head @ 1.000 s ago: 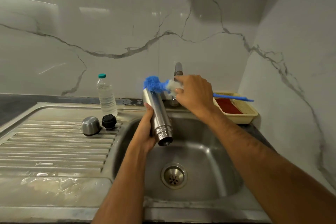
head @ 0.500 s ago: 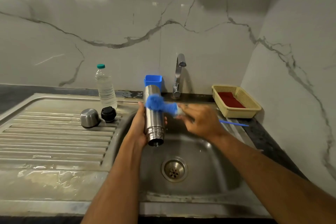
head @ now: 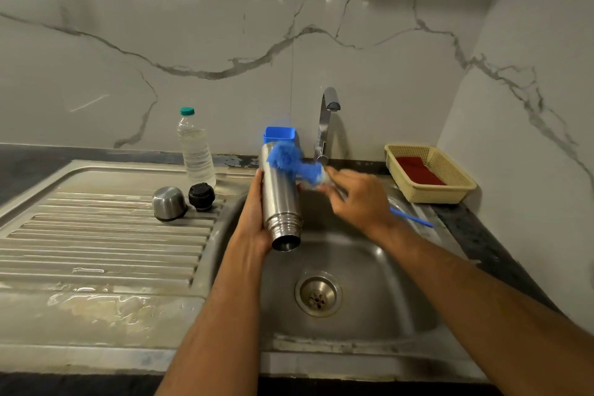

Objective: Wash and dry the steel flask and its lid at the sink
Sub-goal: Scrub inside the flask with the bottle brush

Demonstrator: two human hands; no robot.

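Single head-worn wide-angle view, looking forward and down, close over the sink (head: pixel 369 270) at frame centre; marble wall (head: pixel 225 26) fills the upper half, forearms enter from the bottom edge.

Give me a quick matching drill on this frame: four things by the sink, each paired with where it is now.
Things:
1. flask
2. steel cup
3. brush
4. red cloth

Places:
A. in the yellow basket
B. held in the left hand over the sink
C. on the drainboard, beside the black stopper
D. in the right hand, head against the flask's far end

Pairs: 1-B, 2-C, 3-D, 4-A
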